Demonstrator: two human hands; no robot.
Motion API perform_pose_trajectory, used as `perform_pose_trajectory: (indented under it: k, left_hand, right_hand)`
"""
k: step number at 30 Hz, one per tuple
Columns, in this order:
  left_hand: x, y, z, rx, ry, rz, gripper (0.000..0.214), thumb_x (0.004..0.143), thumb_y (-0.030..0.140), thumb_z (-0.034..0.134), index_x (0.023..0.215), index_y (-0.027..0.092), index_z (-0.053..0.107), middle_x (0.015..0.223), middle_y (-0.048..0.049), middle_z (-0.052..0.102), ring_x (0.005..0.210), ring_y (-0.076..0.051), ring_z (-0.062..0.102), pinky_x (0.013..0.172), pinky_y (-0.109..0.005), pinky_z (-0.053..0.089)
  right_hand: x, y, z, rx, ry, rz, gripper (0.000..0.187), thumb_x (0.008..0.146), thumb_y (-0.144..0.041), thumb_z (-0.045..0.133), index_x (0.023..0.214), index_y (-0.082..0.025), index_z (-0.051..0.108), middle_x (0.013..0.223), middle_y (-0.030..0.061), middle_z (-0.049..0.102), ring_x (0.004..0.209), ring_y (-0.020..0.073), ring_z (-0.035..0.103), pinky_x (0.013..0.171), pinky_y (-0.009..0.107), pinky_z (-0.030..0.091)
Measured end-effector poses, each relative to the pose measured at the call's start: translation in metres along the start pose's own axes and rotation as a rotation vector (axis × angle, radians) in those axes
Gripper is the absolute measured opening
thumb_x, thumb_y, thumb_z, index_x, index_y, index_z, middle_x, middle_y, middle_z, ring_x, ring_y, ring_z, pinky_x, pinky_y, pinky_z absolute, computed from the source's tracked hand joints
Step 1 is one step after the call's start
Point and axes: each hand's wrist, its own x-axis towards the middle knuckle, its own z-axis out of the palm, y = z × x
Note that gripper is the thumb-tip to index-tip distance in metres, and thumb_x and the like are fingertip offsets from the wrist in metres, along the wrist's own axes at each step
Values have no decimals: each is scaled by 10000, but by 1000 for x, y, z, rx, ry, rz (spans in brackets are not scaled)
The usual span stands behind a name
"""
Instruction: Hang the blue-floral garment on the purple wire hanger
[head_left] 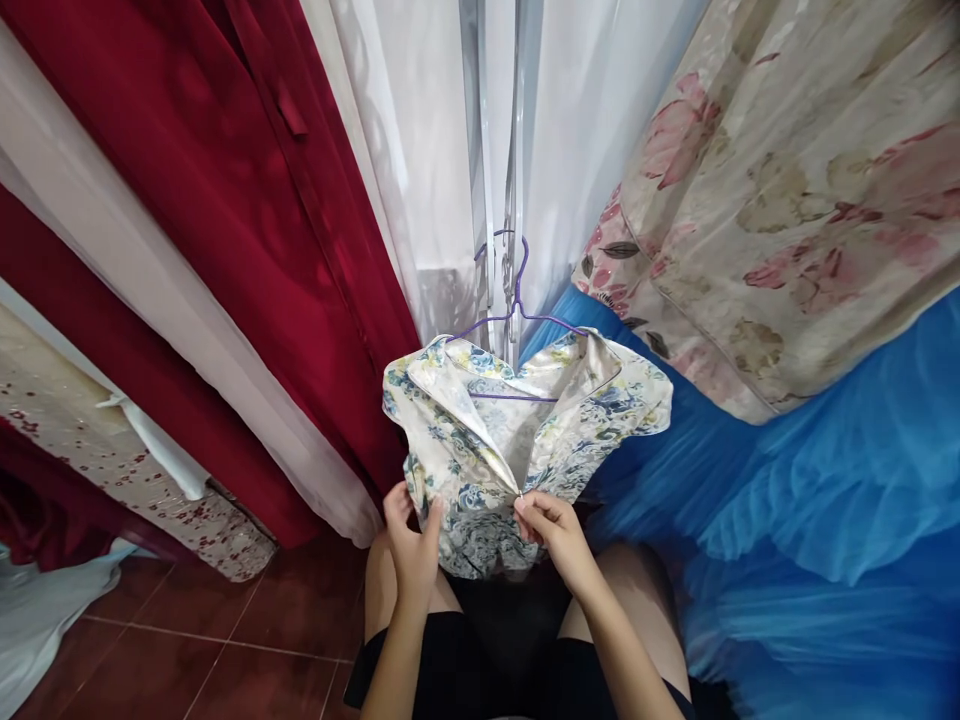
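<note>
one loose left grip [412,545] held a blue-flowered white fabric top [568,432] on a thin purple hanger [517,305] while the right grip [555,525] pinched its front opening.

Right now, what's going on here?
Someone is handling a floral top that is on a purple hanger. The right hand pinches at the bottom of the top's front opening, which gapes in a V above it; whether there is a zip pull there is too small to tell. The left hand is at the top's left side, its grip unclear. Red cloth hangs to the left, white cloth behind, blue cloth to the right.
</note>
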Motion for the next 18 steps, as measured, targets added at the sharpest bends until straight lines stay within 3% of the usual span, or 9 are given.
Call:
perform_pose_trajectory:
  k: [1,2,4,6,8,10,13,15,18]
  left_hand:
    - [-5,1,4,50,60,105,482,789,390,768,1199,226,576,1259,-119,626,1229,-304,590,1079,-427,458]
    - [-11,4,11,93,44,190,411,808,361,750,1160,238,578,1231,-111,615,1219,-295,584,1075,-414,453]
    - [-24,11,27,136,-194,268,255,852,321,694,1079,250,601,1135,-97,625,1156,-285,603,1030,-395,473]
    - [-34,17,46,143,-472,253,121,902,305,620,1007,246,615,1028,-80,645,1042,-265,637,941,-369,501]
    - [-37,20,63,134,-612,215,93,949,306,547,941,232,601,924,-64,651,909,-238,643,841,-341,506]
    - [-36,22,74,111,-662,196,143,980,310,494,914,224,588,868,-60,655,836,-223,635,782,-327,492]
    - [-33,24,80,128,-690,226,145,968,270,494,1033,224,616,974,-93,692,922,-244,652,834,-341,484]
    - [-33,27,80,227,-729,272,147,933,213,502,1003,223,631,954,-88,692,909,-247,653,826,-338,472]
    - [-35,31,78,405,-808,333,150,894,164,493,920,217,631,843,-64,673,796,-230,638,741,-309,443]
  right_hand:
    - [-1,-1,-1,1,-2,-2,402,853,-560,677,669,-205,643,523,-3,546,486,143,406,518,294,280]
    - [-2,-2,-1,-2,-4,-8,392,858,-549,673,680,-200,662,516,-3,551,482,141,409,516,291,282]
    - [-2,-7,-1,-19,-32,-9,378,868,-523,656,695,-188,692,501,3,574,461,135,411,504,281,289]
    - [-1,-15,-1,-32,-82,17,359,868,-488,640,712,-175,716,489,15,610,417,122,393,473,266,278]
    - [2,-23,-2,-34,-115,46,331,859,-447,625,727,-163,732,479,26,639,372,106,361,441,251,254]
    - [6,-33,-4,-39,-120,61,298,845,-400,615,727,-156,741,472,31,650,350,97,346,425,242,234]
    - [17,-56,-6,-4,-114,77,262,805,-358,624,707,-147,743,447,28,632,346,92,344,416,243,204]
    - [30,-81,-5,78,-54,43,248,770,-355,646,682,-140,736,408,8,581,342,81,312,410,249,170]
    - [58,-133,3,229,101,-118,226,728,-346,674,625,-146,699,375,-38,479,347,64,253,403,261,157]
